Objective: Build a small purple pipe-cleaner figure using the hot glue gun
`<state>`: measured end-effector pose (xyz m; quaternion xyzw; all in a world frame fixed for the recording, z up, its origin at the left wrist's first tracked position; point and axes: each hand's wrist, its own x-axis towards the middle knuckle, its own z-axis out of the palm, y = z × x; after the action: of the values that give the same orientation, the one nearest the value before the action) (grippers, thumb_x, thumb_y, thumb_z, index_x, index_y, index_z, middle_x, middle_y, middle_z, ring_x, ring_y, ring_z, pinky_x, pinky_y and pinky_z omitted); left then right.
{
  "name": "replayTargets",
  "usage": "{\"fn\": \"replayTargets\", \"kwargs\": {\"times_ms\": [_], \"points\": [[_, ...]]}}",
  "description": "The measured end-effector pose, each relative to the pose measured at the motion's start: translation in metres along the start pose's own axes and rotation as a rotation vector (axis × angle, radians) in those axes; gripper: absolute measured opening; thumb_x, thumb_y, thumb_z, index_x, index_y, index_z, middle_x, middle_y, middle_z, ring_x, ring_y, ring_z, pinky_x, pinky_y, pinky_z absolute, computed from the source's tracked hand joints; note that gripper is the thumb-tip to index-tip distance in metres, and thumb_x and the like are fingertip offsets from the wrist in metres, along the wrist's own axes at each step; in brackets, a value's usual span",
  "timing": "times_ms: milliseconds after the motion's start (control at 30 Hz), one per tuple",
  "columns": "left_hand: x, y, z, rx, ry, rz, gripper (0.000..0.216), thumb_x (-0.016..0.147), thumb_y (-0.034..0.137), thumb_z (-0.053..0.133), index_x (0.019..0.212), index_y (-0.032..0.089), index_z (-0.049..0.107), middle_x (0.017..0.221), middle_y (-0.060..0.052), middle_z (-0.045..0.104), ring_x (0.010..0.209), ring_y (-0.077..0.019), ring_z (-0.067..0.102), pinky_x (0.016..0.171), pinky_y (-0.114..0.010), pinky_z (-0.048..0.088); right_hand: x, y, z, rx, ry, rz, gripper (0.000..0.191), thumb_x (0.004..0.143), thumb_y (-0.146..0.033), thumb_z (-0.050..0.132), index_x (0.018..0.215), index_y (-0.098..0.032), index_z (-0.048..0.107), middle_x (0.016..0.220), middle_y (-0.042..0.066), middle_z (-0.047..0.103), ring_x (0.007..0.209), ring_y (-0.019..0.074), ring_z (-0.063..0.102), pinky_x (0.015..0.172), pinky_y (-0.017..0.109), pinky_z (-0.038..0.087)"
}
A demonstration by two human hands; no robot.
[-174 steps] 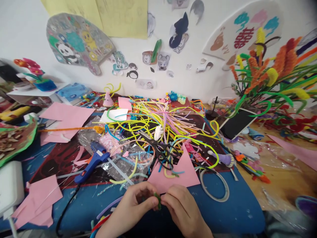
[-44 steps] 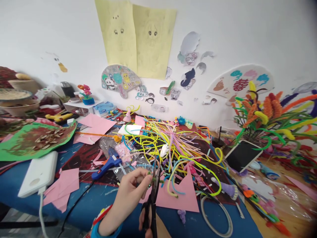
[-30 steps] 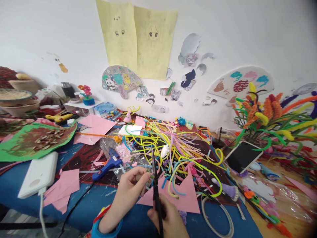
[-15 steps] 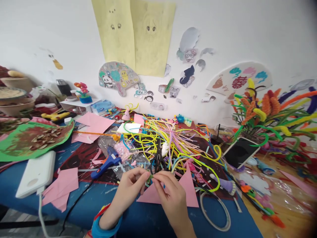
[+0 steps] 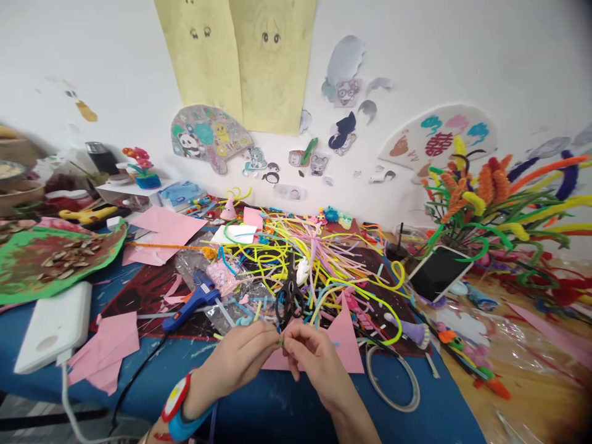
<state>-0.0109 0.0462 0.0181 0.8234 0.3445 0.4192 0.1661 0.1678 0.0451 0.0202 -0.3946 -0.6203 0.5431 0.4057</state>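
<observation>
My left hand point(image 5: 240, 356) and my right hand point(image 5: 313, 356) meet at the front middle of the table, fingertips almost touching. Between them is a small green piece point(image 5: 280, 341), pinched from both sides; it is too small to name. Just beyond the fingers lie black-handled scissors point(image 5: 290, 299), blades pointing away. A sheet of pink paper point(image 5: 349, 351) is partly hidden under my right hand. Behind the scissors spreads a heap of yellow, pink and purple pipe cleaners point(image 5: 268, 262). Left of it rests a blue glue gun point(image 5: 201, 296).
On the left are a white power bank point(image 5: 55, 330) with a cable, pink paper scraps point(image 5: 108, 351) and a green sheet point(image 5: 108, 250) bearing brown bits. To the right are a phone point(image 5: 439, 273), a pale ring point(image 5: 416, 388) and a bunch of pipe-cleaner flowers point(image 5: 490, 185).
My left hand has turned over, its back now facing up and a red and white wristband showing. Both hands still pinch the green piece. The view has shifted slightly.
</observation>
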Motion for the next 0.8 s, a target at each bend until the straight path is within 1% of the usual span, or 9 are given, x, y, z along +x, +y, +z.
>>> {"fn": "replayTargets", "kwargs": {"times_ms": [67, 100, 167, 233, 300, 367, 467, 633, 800], "points": [[0.002, -0.001, 0.0, -0.017, 0.04, -0.07, 0.015, 0.09, 0.017, 0.058, 0.093, 0.021, 0.073, 0.087, -0.009, 0.075, 0.082, -0.02, 0.068, 0.075, -0.027, 0.052, -0.004, 0.002, -0.001, -0.204, 0.146, -0.2, 0.016, 0.092, -0.021, 0.049, 0.078, -0.019, 0.058, 0.068, 0.0, 0.059, 0.056, 0.0113, 0.058, 0.052, 0.023, 0.049], [0.004, 0.0, 0.0, -0.046, 0.082, -0.164, 0.014, 0.09, 0.022, 0.059, 0.089, 0.02, 0.073, 0.083, -0.008, 0.074, 0.079, -0.0196, 0.068, 0.074, -0.027, 0.052, -0.007, 0.004, -0.002, -0.35, 0.254, -0.349, 0.014, 0.092, -0.018, 0.05, 0.082, -0.019, 0.06, 0.074, 0.003, 0.063, 0.065, 0.0136, 0.063, 0.06, 0.025, 0.054], [0.008, 0.002, 0.003, -0.191, 0.117, -0.412, 0.03, 0.093, 0.036, 0.054, 0.078, 0.017, 0.072, 0.071, -0.007, 0.071, 0.064, -0.0173, 0.065, 0.063, -0.026, 0.051, -0.013, 0.01, -0.005, -0.633, 0.441, -0.652, 0.015, 0.092, -0.01, 0.051, 0.093, -0.018, 0.064, 0.084, 0.007, 0.069, 0.079, 0.0176, 0.068, 0.073, 0.03, 0.058], [0.013, 0.005, 0.006, -0.433, 0.016, -0.619, 0.048, 0.093, 0.051, 0.048, 0.07, 0.015, 0.07, 0.057, -0.005, 0.064, 0.048, -0.0144, 0.059, 0.05, -0.023, 0.045, -0.019, 0.016, -0.01, -0.856, 0.509, -0.881, 0.021, 0.091, -0.006, 0.052, 0.103, -0.016, 0.066, 0.084, 0.009, 0.073, 0.081, 0.02, 0.071, 0.075, 0.032, 0.06], [0.016, 0.008, 0.008, -0.662, -0.155, -0.719, 0.054, 0.088, 0.06, 0.052, 0.064, 0.014, 0.067, 0.048, -0.002, 0.059, 0.04, -0.0123, 0.053, 0.044, -0.022, 0.04, -0.025, 0.022, -0.017, -1.011, 0.477, -0.996, 0.025, 0.092, -0.006, 0.051, 0.11, -0.015, 0.066, 0.084, 0.01, 0.076, 0.081, 0.0218, 0.073, 0.073, 0.033, 0.062], [0.018, 0.011, 0.01, -0.779, -0.254, -0.749, 0.05, 0.081, 0.06, 0.062, 0.063, 0.014, 0.067, 0.046, -0.001, 0.057, 0.039, -0.0114, 0.052, 0.045, -0.022, 0.04, -0.03, 0.025, -0.022, -1.087, 0.415, -1.021, 0.03, 0.094, -0.008, 0.046, 0.115, -0.016, 0.066, 0.085, 0.009, 0.077, 0.082, 0.0223, 0.075, 0.073, 0.033, 0.063], [0.019, 0.014, 0.013, -0.868, -0.268, -0.782, 0.04, 0.075, 0.054, 0.073, 0.068, 0.014, 0.071, 0.052, -0.001, 0.061, 0.04, -0.0101, 0.052, 0.046, -0.021, 0.04, -0.033, 0.026, -0.025, -1.08, 0.388, -1.0, 0.033, 0.095, -0.009, 0.045, 0.119, -0.018, 0.065, 0.086, 0.008, 0.078, 0.083, 0.0224, 0.075, 0.072, 0.033, 0.063], [0.017, 0.018, 0.021, -0.94, -0.107, -0.804, 0.032, 0.07, 0.045, 0.08, 0.067, 0.014, 0.072, 0.056, -0.002, 0.064, 0.042, -0.0089, 0.053, 0.046, -0.02, 0.04, -0.032, 0.018, -0.012, -0.849, 0.517, -0.898, 0.023, 0.089, -0.007, 0.056, 0.105, -0.018, 0.067, 0.079, 0.007, 0.074, 0.075, 0.021, 0.072, 0.069, 0.032, 0.062], [0.012, 0.023, 0.024, -0.783, 0.049, -0.559, 0.022, 0.08, 0.035, 0.074, 0.067, 0.017, 0.075, 0.063, -0.004, 0.067, 0.047, -0.0113, 0.057, 0.049, -0.023, 0.044, -0.037, 0.01, 0.006, -0.426, 0.542, -0.598, 0.017, 0.088, -0.007, 0.055, 0.088, -0.021, 0.064, 0.076, 0.004, 0.068, 0.071, 0.016, 0.066, 0.068, 0.028, 0.056]]}}
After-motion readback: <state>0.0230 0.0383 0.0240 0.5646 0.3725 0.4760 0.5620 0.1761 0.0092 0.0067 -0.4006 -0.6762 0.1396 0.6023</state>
